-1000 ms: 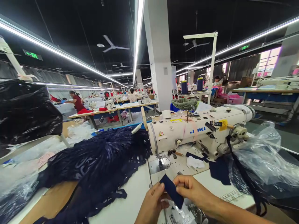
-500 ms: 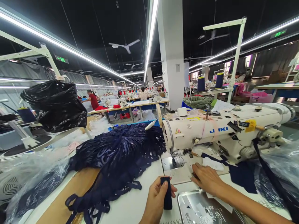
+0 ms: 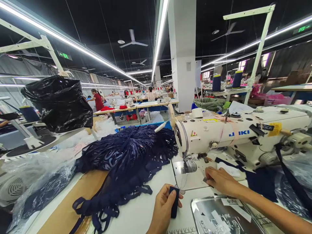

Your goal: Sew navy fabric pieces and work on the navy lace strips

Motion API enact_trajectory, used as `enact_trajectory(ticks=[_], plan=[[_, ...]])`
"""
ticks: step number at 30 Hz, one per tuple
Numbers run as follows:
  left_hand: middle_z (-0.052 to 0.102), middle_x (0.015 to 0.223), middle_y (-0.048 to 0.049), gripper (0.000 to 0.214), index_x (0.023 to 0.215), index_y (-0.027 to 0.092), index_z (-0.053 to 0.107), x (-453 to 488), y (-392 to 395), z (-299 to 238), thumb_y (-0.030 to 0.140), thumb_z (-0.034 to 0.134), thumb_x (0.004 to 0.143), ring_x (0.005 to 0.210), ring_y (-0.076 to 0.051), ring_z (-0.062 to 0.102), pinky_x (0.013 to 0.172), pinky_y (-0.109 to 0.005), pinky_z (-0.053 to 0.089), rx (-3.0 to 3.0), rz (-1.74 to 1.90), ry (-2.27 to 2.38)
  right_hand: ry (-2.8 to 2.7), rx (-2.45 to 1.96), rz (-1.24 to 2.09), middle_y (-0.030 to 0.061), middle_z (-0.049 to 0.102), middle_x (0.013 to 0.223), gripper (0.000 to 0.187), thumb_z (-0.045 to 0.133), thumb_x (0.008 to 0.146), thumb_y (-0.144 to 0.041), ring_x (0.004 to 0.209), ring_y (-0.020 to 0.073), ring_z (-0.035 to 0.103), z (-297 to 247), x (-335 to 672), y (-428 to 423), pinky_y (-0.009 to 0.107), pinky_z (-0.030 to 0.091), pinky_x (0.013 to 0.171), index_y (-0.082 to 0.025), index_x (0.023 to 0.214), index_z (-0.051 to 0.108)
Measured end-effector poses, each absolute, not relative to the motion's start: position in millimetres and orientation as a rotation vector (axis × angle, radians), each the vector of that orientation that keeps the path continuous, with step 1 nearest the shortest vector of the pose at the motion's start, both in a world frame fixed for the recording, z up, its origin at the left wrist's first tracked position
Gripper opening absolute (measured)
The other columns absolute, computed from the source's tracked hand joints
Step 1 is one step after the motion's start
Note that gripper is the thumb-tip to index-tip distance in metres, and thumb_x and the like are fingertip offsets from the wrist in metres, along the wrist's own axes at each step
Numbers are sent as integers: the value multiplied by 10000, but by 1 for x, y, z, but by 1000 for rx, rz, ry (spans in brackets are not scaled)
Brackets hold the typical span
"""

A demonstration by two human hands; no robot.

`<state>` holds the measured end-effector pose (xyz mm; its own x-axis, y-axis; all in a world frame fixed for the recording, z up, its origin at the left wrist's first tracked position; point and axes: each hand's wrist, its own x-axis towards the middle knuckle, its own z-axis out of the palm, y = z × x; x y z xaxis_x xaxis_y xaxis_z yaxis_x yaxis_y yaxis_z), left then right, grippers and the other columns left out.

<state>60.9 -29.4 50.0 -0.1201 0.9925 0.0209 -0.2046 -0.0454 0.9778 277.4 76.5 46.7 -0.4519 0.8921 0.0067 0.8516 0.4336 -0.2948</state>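
My left hand (image 3: 164, 206) is closed round a small folded navy fabric strip (image 3: 175, 202), held upright over the white table near its front edge. My right hand (image 3: 218, 180) rests on the sewing machine bed, fingers curled at something small and dark that I cannot make out. The cream Juki sewing machine (image 3: 239, 135) stands just behind both hands, its needle and presser foot (image 3: 187, 161) a little above and between them. A heap of navy cut-out fabric (image 3: 126, 156) lies on the table to the left of the machine.
A shiny metal tray (image 3: 219, 216) sits at the front right. Clear plastic bags (image 3: 31, 175) lie at the left, a black plastic bag (image 3: 59, 104) hangs on a stand. Navy thread cones (image 3: 216, 83) stand behind. Other people work at distant tables (image 3: 136, 109).
A second ago both hands held the navy strip together. The right hand let go and moved to the machine bed; the left hand keeps the strip, now folded. The view swung leftward.
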Motion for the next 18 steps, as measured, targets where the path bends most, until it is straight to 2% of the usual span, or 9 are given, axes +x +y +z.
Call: enact_trajectory(ticks=[3,6,10,13,16,18], plan=[[629,669,-56,371,677,148,544,59,-29,48,500,657,648,508,-114,494,510,-209,316,992,1399,1118,-2450,-1528,549,-3,547,665,77,480,689,-135,646,177,509,50,277,84,269,309,594,-194,649,449],[629,651,-59,385,651,148,544,58,-28,47,511,669,627,508,-117,502,510,-207,321,971,1390,1124,-2447,-1465,610,-22,488,602,116,461,706,-167,600,146,481,51,267,83,241,309,542,-192,610,400],[622,632,-55,391,637,149,543,57,-28,46,513,684,608,501,-118,504,508,-209,329,962,1393,1134,-2211,-1110,1012,-23,448,681,134,372,787,-260,567,110,482,58,231,64,221,365,533,-188,677,398],[613,611,-50,395,624,149,540,58,-29,45,514,689,601,488,-115,499,502,-207,331,971,1402,1136,-2115,-948,1238,-16,467,715,123,356,785,-247,519,91,481,66,204,48,215,352,506,-184,681,374],[600,582,-41,400,616,148,540,57,-30,44,519,690,598,461,-110,484,480,-205,321,988,1424,1139,-2326,-931,986,-43,407,590,142,388,740,-170,531,100,398,71,192,37,219,283,500,-197,624,310],[576,536,-27,390,625,149,548,54,-30,43,513,685,609,456,-113,476,473,-204,316,976,1480,1159,-2461,-882,768,-46,375,588,173,395,723,-141,557,107,346,71,196,36,231,268,523,-200,614,274]])
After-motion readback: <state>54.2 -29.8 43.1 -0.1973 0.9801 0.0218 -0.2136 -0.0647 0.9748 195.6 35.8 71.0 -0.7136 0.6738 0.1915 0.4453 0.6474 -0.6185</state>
